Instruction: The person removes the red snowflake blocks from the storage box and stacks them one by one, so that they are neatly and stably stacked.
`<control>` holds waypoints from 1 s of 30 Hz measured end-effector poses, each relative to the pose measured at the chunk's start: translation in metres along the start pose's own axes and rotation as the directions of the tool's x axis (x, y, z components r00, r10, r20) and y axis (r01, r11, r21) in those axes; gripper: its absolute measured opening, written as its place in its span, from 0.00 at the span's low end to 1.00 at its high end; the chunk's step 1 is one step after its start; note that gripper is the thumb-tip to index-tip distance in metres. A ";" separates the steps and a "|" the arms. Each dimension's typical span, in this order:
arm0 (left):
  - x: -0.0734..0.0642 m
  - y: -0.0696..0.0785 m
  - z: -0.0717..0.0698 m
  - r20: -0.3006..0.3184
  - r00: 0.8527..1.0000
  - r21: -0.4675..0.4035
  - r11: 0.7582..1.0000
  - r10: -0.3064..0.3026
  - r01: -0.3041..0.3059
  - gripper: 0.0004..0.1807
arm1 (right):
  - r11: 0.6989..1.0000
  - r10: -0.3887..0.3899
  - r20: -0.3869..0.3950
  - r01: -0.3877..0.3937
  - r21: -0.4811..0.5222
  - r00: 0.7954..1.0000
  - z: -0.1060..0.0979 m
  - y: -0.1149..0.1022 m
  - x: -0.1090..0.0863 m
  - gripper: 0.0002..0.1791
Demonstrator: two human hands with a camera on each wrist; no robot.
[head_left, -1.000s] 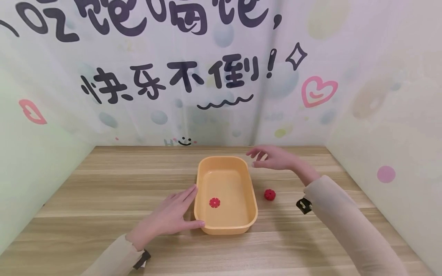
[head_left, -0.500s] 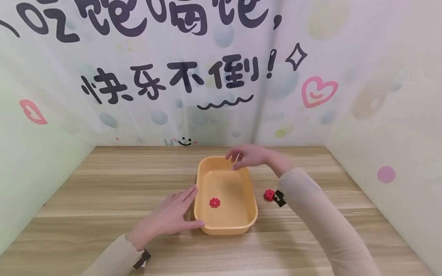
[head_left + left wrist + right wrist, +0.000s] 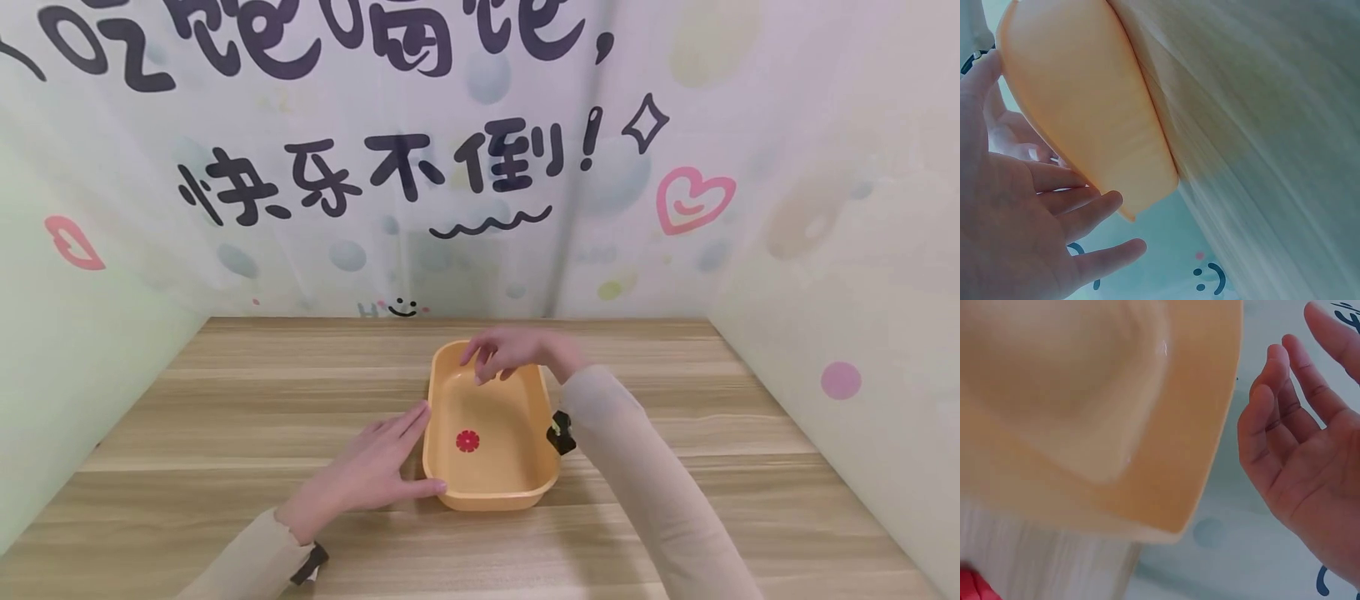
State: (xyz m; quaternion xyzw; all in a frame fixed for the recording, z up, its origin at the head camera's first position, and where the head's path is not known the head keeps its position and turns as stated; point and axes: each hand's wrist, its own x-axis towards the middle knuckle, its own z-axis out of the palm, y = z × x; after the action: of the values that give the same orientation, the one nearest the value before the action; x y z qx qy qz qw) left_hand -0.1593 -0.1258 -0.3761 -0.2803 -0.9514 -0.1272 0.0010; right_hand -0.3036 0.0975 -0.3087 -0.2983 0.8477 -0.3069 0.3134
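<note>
My left hand (image 3: 363, 471) rests against the left side of a pale orange plastic box (image 3: 491, 502). Its fingers are straight, and the thumb touches the near left corner of the rim. One red slotted snowflake disc (image 3: 467, 441) lies flat on the box floor. Over the far end of the box hovers my right hand (image 3: 513, 348), palm down with loosely bent fingers. The right wrist view shows nothing held in that hand. A red piece (image 3: 975, 587) peeks in at the lower left corner of the right wrist view; the right arm hides it from the head view.
The box stands on a wood-grain table (image 3: 262, 417). Behind it hangs a white printed curtain (image 3: 337, 250) with dark lettering, and a pale wall (image 3: 847, 275) closes off the right side. A black wrist strap piece (image 3: 561, 433) hangs below the right cuff.
The right hand has moved left, from beside the box to over its far end, and its forearm now covers the red piece on the table. The left hand and box have stayed put.
</note>
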 end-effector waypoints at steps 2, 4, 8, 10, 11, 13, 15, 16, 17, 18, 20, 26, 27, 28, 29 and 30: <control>0.000 0.000 0.000 -0.002 1.000 0.000 1.000 0.004 -0.004 0.53 | 0.999 0.018 0.016 -0.018 0.034 1.000 0.005 0.001 0.005 0.22; 0.000 0.000 0.000 -0.001 1.000 0.000 1.000 0.005 -0.005 0.53 | 0.998 0.034 0.029 -0.035 0.054 0.999 0.010 0.002 0.008 0.21; 0.001 0.001 0.000 -0.002 1.000 0.006 1.000 0.005 -0.005 0.52 | 0.994 0.067 0.060 -0.072 0.077 0.996 0.019 0.003 0.012 0.21; 0.001 0.001 0.000 -0.004 1.000 0.006 1.000 0.007 -0.007 0.52 | 0.994 0.077 0.079 -0.083 0.077 0.994 0.023 0.005 0.014 0.22; 0.001 0.001 0.000 -0.006 1.000 0.007 1.000 0.009 -0.009 0.52 | 0.994 0.083 0.089 -0.089 0.067 0.993 0.025 0.006 0.016 0.22; 0.001 0.001 0.000 -0.009 1.000 0.006 1.000 0.012 -0.011 0.52 | 0.994 0.097 0.117 -0.101 0.029 0.988 0.028 0.006 0.019 0.21; 0.001 0.000 0.000 -0.012 1.000 0.004 1.000 0.011 -0.011 0.52 | 0.995 0.104 0.154 -0.102 -0.017 0.983 0.031 0.006 0.022 0.19; 0.001 0.000 0.000 -0.012 1.000 0.005 1.000 0.011 -0.011 0.52 | 0.994 0.111 0.177 -0.105 -0.043 0.978 0.033 0.005 0.023 0.19; 0.001 0.000 0.000 -0.011 1.000 0.003 1.000 0.009 -0.009 0.52 | 0.992 0.121 0.197 -0.109 -0.068 0.973 0.034 0.005 0.025 0.18; 0.001 0.000 0.000 -0.011 1.000 0.001 1.000 0.007 -0.007 0.52 | 0.989 0.133 0.215 -0.117 -0.088 0.968 0.036 0.005 0.026 0.18; 0.001 0.000 0.000 -0.010 1.000 0.001 1.000 0.003 -0.003 0.53 | 0.984 0.158 0.240 -0.134 -0.115 0.958 0.039 0.005 0.028 0.17; 0.000 0.000 0.000 -0.010 1.000 0.007 1.000 -0.004 0.004 0.53 | 0.967 0.212 0.230 -0.169 -0.191 0.950 0.050 0.008 0.033 0.16; 0.000 0.000 0.000 -0.011 1.000 0.006 1.000 -0.004 0.004 0.52 | 0.964 0.211 0.228 -0.163 -0.211 0.951 0.051 0.008 0.034 0.15; 0.000 0.000 0.000 -0.012 1.000 0.005 1.000 -0.003 0.003 0.52 | 0.961 0.208 0.230 -0.154 -0.231 0.951 0.053 0.009 0.035 0.15; 0.000 0.001 -0.001 -0.014 1.000 0.006 1.000 0.000 0.001 0.52 | 0.959 0.204 0.232 -0.147 -0.242 0.951 0.055 0.009 0.035 0.15; 0.000 0.001 -0.001 -0.016 1.000 0.008 1.000 0.000 0.000 0.52 | 0.957 0.198 0.235 -0.136 -0.256 0.952 0.056 0.009 0.036 0.14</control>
State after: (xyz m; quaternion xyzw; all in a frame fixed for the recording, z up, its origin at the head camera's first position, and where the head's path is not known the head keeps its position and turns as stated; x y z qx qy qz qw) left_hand -0.1588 -0.1257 -0.3751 -0.2794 -0.9519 -0.1257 0.0096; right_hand -0.2889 0.0595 -0.3619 -0.2979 0.8524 -0.1343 0.4083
